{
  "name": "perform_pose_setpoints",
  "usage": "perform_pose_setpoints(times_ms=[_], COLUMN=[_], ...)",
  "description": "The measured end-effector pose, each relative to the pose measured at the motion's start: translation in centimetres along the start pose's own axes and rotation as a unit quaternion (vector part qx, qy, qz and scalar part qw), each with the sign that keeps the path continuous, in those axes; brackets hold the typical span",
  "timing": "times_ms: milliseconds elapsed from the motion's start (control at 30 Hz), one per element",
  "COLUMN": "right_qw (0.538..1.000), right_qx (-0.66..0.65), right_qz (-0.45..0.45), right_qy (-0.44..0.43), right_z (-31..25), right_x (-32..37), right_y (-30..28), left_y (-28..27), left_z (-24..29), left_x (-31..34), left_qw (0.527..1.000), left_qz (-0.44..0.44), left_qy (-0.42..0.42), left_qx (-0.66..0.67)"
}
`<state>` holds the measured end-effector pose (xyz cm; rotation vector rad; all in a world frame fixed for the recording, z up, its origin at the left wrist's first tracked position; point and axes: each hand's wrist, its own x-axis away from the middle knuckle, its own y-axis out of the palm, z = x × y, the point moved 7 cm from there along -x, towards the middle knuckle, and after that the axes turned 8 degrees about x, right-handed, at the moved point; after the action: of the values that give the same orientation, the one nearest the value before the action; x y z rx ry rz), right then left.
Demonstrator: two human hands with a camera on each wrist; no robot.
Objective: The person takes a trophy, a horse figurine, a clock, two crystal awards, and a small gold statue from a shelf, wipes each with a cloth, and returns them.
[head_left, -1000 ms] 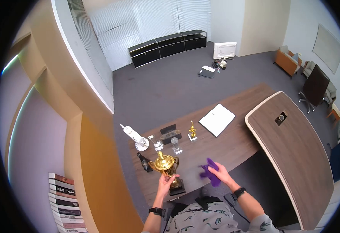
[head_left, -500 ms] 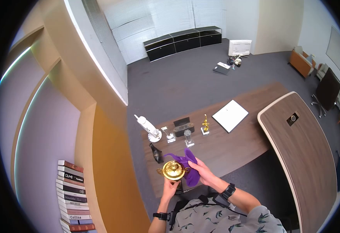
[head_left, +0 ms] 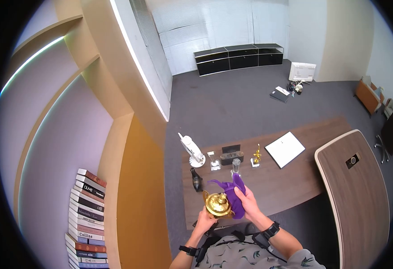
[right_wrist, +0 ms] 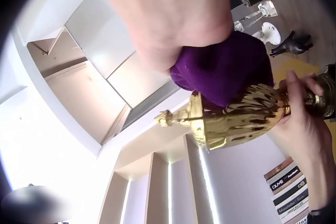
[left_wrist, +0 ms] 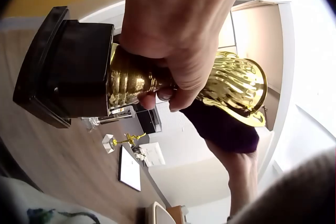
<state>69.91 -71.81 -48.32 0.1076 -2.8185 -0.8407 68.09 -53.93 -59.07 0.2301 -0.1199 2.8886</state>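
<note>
My left hand [left_wrist: 178, 40] grips the stem of a gold trophy cup [left_wrist: 233, 85], its fingers curled round it just above the black base [left_wrist: 79, 69]. The lidded cup [head_left: 218, 205] is held tilted over the near left part of the desk. A purple cloth [right_wrist: 226, 69] is in my right hand [head_left: 249, 204], pressed against the side of the cup. In the right wrist view the cloth covers the fingertips, and the lid knob points left. My left hand [right_wrist: 302, 124] shows at the stem there.
On the desk [head_left: 286, 188] stand a white rocket-like model [head_left: 192, 151], a dark figurine [head_left: 197, 180], clear awards [head_left: 214, 162], a dark box-like item [head_left: 231, 154], a small gold figure trophy [head_left: 256, 156] and a white folder [head_left: 285, 149]. Stacked books [head_left: 89, 215] fill the shelf at left.
My right hand has brought the purple cloth left from beside the trophy onto the cup. The trophy, upright at first, now leans with its lid toward the head camera. The head view has shifted.
</note>
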Motion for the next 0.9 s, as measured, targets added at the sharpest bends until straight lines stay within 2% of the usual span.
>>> perform_pose_setpoints(times_ms=[33,67,167,200,233,267,300,333,400,433,467,533,600,667,700,800,900], right_qw=[1.000,1.000,0.993,0.986,0.986,0.973,0.957,0.956,0.955,0.959,0.958,0.973,0.976,0.983,0.985,0.987,0.989], right_qx=[0.009,0.017,-0.005,-0.010,-0.008,-0.001,0.006,0.009,0.015,0.028,0.030,0.065,0.053,0.012,-0.009,-0.036,-0.034], right_qz=[0.009,0.019,-0.081,-0.125,-0.127,-0.175,-0.221,-0.223,-0.231,-0.217,-0.219,-0.151,-0.129,-0.051,-0.008,0.035,0.028], right_qy=[-0.006,-0.012,0.083,0.113,0.111,0.150,0.189,0.189,0.187,0.181,0.182,0.162,0.166,0.176,0.172,0.153,0.142], right_z=[0.1,0.3,2.1,2.5,2.3,2.7,3.1,3.3,4.1,3.8,3.9,4.0,4.3,4.2,4.6,4.7,2.9], right_x=[-0.4,-0.8,-1.2,-1.4,-1.8,-1.7,-1.5,-1.7,-1.8,-1.6,-1.5,-1.7,-1.7,-1.6,-1.8,-2.3,-1.9], right_y=[0.5,0.7,2.4,3.0,2.9,3.3,3.8,3.7,3.5,3.9,4.3,3.9,3.9,3.2,2.6,1.7,2.1], left_y=[0.3,0.6,1.4,2.0,2.8,3.1,3.2,3.1,2.7,2.8,2.6,2.6,2.7,2.2,1.6,1.1,0.8], left_z=[1.3,2.1,3.2,3.6,3.7,4.5,4.1,3.6,1.4,0.7,0.5,1.4,2.2,5.5,4.1,2.8,3.3], left_x=[0.1,0.3,0.7,0.8,1.2,1.7,1.8,1.9,1.5,1.5,1.5,2.0,2.1,2.1,2.1,1.8,2.1], left_qw=[0.997,0.994,0.992,0.995,0.988,0.987,0.981,0.975,0.963,0.966,0.966,0.964,0.969,0.981,0.988,0.989,0.993], left_qz=[0.002,0.004,-0.028,-0.082,-0.136,-0.156,-0.183,-0.210,-0.254,-0.258,-0.255,-0.247,-0.227,-0.157,-0.149,-0.131,-0.097], left_qy=[0.056,0.073,0.071,-0.001,-0.071,-0.043,-0.060,-0.076,0.082,0.035,0.036,-0.095,-0.093,0.104,0.046,0.034,0.070], left_qx=[-0.055,-0.080,-0.100,-0.051,-0.001,0.022,0.010,-0.002,-0.040,-0.005,-0.003,-0.030,-0.021,0.040,0.012,-0.063,-0.009])
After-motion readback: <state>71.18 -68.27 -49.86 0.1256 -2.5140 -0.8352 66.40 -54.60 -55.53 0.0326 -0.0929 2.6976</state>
